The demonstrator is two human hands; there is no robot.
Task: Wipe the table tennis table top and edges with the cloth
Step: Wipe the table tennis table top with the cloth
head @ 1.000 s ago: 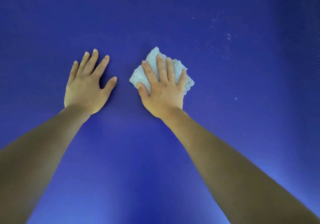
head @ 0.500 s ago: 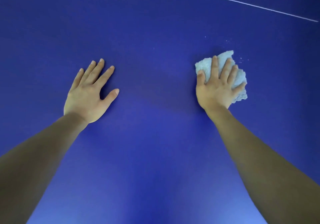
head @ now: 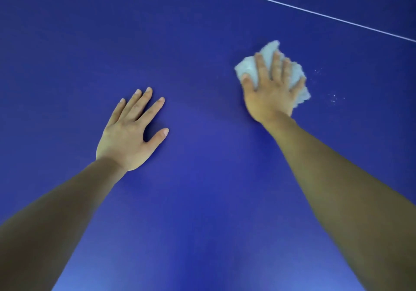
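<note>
The right hand [head: 272, 97] has its fingers [head: 262, 70] spread and nearly straight over the cloth [head: 248, 67], pressing it onto the blue bench [head: 202, 31] rather than clutching it. The left hand [head: 128, 137] lies palm down on the bare bench, fingers straight and fanned, holding nothing. Both forearms reach forward from the lower corners, the right hand farther out than the left. The cloth is pale, fluffy and crumpled (its edges blurred). It sits right of centre, below a white line [head: 292, 6], with small white specks [head: 333, 97] just to its right.

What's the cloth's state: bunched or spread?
Bunched: the cloth is a crumpled wad barely wider than the right hand pressing it.
</note>
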